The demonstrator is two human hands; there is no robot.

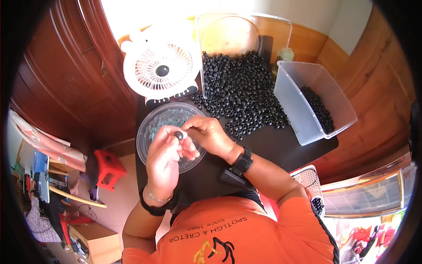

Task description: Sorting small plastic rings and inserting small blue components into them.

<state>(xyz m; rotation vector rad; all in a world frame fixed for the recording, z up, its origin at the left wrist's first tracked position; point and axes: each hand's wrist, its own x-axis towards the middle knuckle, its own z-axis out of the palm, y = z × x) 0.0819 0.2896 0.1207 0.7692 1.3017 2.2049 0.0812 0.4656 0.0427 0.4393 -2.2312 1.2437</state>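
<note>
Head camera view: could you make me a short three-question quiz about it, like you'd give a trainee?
1. Which hand holds a round black piece?
2. True or false: the round tub is full of black pieces.
3. Fill in: just left of the black heap stands a white ____.

Key:
1. The left hand, at its fingertips.
2. False: pale, clear-looking bits show inside it.
3. Fan.

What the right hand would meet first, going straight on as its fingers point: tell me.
Most likely the left hand, around its fingertips holding the black bead; the right hand points leftward at them. Depth is unclear from one view, so they may already touch.
</note>
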